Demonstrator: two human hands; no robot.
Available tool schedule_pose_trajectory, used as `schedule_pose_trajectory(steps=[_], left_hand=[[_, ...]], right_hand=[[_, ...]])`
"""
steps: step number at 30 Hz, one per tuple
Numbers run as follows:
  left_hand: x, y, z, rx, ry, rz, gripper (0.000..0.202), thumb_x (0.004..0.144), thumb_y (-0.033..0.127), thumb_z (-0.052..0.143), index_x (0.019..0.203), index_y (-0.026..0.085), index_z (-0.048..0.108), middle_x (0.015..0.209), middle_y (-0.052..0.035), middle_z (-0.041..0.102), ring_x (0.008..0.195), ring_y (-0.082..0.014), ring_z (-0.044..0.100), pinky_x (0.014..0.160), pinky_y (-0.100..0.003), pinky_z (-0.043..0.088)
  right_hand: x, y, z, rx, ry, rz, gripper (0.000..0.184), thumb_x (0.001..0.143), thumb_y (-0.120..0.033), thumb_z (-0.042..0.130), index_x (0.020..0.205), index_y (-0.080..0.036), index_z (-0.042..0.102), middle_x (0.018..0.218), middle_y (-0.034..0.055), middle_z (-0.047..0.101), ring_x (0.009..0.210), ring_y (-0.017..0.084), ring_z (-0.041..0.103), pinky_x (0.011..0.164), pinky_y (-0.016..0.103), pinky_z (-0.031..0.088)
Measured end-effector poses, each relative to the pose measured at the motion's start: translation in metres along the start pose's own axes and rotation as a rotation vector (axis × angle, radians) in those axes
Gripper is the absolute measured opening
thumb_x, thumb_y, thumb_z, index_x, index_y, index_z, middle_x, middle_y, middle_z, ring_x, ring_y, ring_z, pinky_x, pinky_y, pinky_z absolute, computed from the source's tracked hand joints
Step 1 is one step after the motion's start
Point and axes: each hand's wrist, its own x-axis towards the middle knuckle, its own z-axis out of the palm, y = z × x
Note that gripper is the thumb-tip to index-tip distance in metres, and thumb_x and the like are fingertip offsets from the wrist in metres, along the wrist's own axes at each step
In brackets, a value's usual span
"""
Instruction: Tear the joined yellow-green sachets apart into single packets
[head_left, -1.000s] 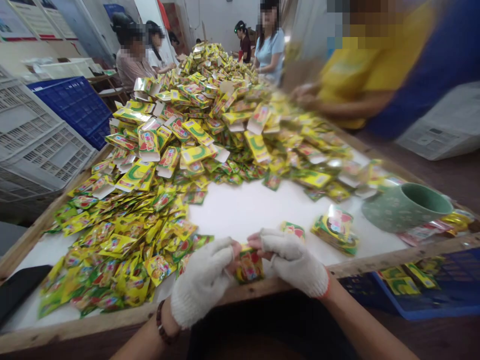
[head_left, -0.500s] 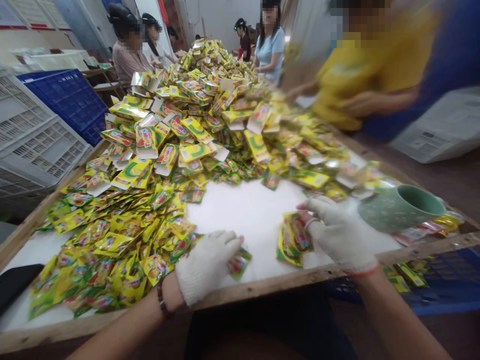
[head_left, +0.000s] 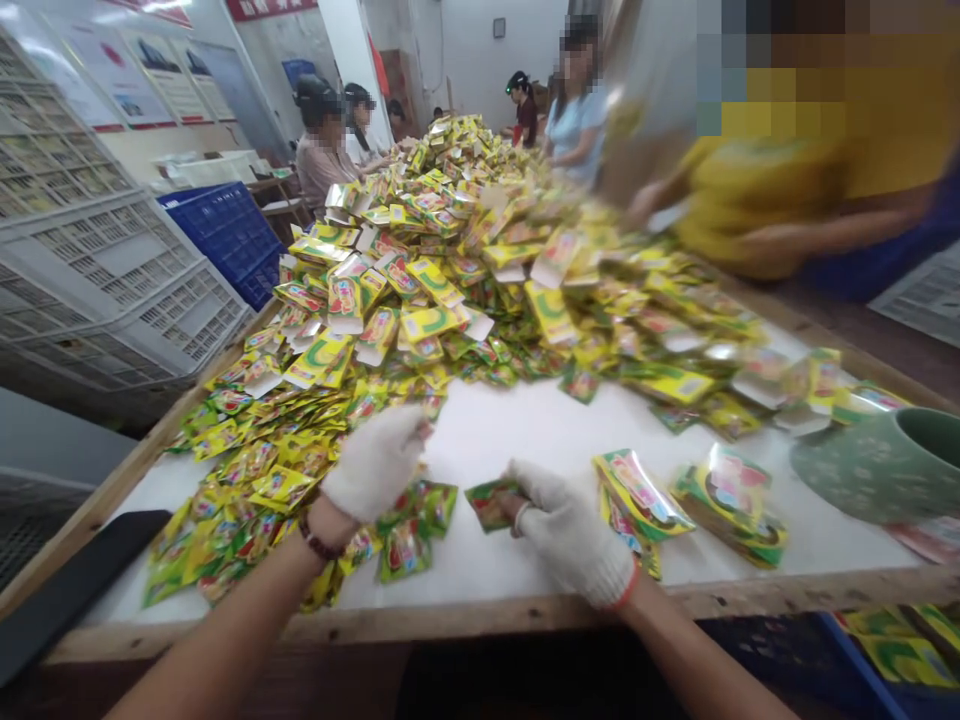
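Observation:
My right hand (head_left: 566, 530), in a white glove with bare fingertips, pinches a small green and red sachet (head_left: 489, 504) above the white tabletop (head_left: 517, 420). My left hand (head_left: 375, 465), gloved too, is over the right edge of a heap of yellow-green sachets (head_left: 255, 490). Its fingers bend together but are blurred, and their undersides are hidden. A few loose sachets (head_left: 406, 548) lie just below it. Right of my right hand lie a yellow-green box (head_left: 643, 488), partly over some sachets (head_left: 634, 540), and a second, blurred box (head_left: 731, 505).
A large pile of small boxes (head_left: 435, 280) covers the table's far part. A green mug (head_left: 840, 465) lies at the right, a black flat object (head_left: 90, 580) at the left. White crates (head_left: 127, 270) and a blue crate (head_left: 225, 235) flank the table. A person in yellow (head_left: 765, 200) stands at right.
The view has swung left. My right hand has left the sachet bundle at the right and now holds one sachet nearer the middle. My left hand has moved away from the front edge, towards the heap.

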Motion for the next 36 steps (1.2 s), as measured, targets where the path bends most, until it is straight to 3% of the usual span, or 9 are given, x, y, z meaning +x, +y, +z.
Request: schedule_pose_trajectory(steps=[5, 10, 14, 17, 20, 25, 30, 33, 36], left_hand=[[0.030, -0.045, -0.006, 0.420, -0.123, -0.100, 0.029, 0.077, 0.018, 0.048, 0.099, 0.017, 0.067, 0.092, -0.0137, 0.066, 0.084, -0.0295, 0.064, 0.069, -0.037, 0.045], [0.029, -0.038, -0.015, 0.352, 0.012, -0.110, 0.024, 0.084, 0.023, 0.041, 0.080, 0.015, 0.064, 0.088, -0.0131, 0.065, 0.086, -0.0280, 0.063, 0.072, -0.037, 0.045], [0.011, -0.010, -0.019, -0.462, 0.158, -0.189, 0.024, 0.085, 0.037, 0.048, 0.083, 0.017, 0.061, 0.076, -0.0037, 0.064, 0.072, -0.0192, 0.062, 0.064, -0.030, 0.049], [-0.002, 0.017, -0.008, -1.076, -0.014, -0.264, 0.028, 0.079, 0.043, 0.060, 0.088, 0.016, 0.063, 0.080, -0.0029, 0.067, 0.068, -0.0163, 0.063, 0.060, -0.028, 0.053], [-0.009, 0.038, 0.008, -1.281, -0.169, -0.245, 0.028, 0.077, 0.043, 0.065, 0.085, 0.015, 0.064, 0.076, -0.0024, 0.066, 0.066, -0.0138, 0.061, 0.060, -0.027, 0.055], [-0.005, 0.056, 0.024, -1.305, -0.177, -0.124, 0.027, 0.072, 0.039, 0.072, 0.069, 0.014, 0.061, 0.062, 0.0009, 0.060, 0.057, -0.0084, 0.052, 0.052, -0.019, 0.046], [-0.008, 0.058, 0.038, -1.373, -0.155, -0.126, 0.025, 0.069, 0.035, 0.075, 0.074, 0.015, 0.061, 0.071, -0.0009, 0.067, 0.062, -0.0104, 0.057, 0.057, -0.021, 0.047], [-0.012, 0.054, 0.035, -1.284, -0.245, -0.081, 0.025, 0.075, 0.038, 0.068, 0.078, 0.015, 0.061, 0.075, -0.0021, 0.067, 0.066, -0.0124, 0.059, 0.061, -0.024, 0.048], [-0.001, 0.046, 0.011, -0.925, -0.211, 0.046, 0.026, 0.084, 0.042, 0.055, 0.080, 0.017, 0.062, 0.075, -0.0015, 0.065, 0.068, -0.0135, 0.058, 0.063, -0.025, 0.046]], right_hand=[[-0.002, 0.005, 0.002, 0.009, -0.021, -0.009, 0.019, 0.083, -0.021, 0.047, 0.078, -0.017, 0.065, 0.073, 0.0012, 0.067, 0.070, 0.016, 0.058, 0.064, 0.025, 0.044], [-0.002, 0.007, 0.000, 0.091, 0.063, 0.026, 0.014, 0.080, -0.022, 0.050, 0.079, -0.017, 0.063, 0.071, -0.0004, 0.064, 0.070, 0.015, 0.058, 0.065, 0.025, 0.044], [0.003, -0.002, -0.006, 0.251, 0.136, 0.075, 0.017, 0.079, -0.032, 0.052, 0.075, -0.017, 0.058, 0.062, -0.0025, 0.056, 0.056, 0.011, 0.051, 0.052, 0.022, 0.040], [0.008, -0.013, -0.010, 0.377, 0.209, 0.136, 0.026, 0.081, -0.044, 0.051, 0.081, -0.018, 0.054, 0.063, -0.0032, 0.055, 0.045, 0.009, 0.048, 0.040, 0.020, 0.036], [0.011, -0.017, -0.014, 0.350, 0.314, 0.101, 0.026, 0.081, -0.045, 0.051, 0.085, -0.019, 0.052, 0.066, -0.0030, 0.057, 0.045, 0.009, 0.047, 0.040, 0.020, 0.038], [0.011, -0.007, -0.013, 0.196, 0.395, 0.040, 0.018, 0.084, -0.038, 0.050, 0.081, -0.020, 0.051, 0.063, -0.0026, 0.055, 0.051, 0.011, 0.049, 0.045, 0.021, 0.041], [0.009, 0.004, -0.009, 0.357, 0.480, 0.002, 0.028, 0.079, -0.041, 0.059, 0.095, -0.020, 0.050, 0.085, 0.0031, 0.061, 0.072, 0.016, 0.062, 0.061, 0.026, 0.052], [0.008, 0.007, -0.007, 0.518, 0.301, 0.035, 0.042, 0.075, -0.040, 0.065, 0.109, -0.020, 0.050, 0.098, 0.0066, 0.063, 0.077, 0.017, 0.064, 0.064, 0.028, 0.054], [0.008, 0.007, -0.004, 0.499, 0.120, 0.114, 0.023, 0.076, -0.032, 0.063, 0.092, -0.017, 0.058, 0.074, 0.0006, 0.063, 0.057, 0.011, 0.057, 0.051, 0.022, 0.046]])
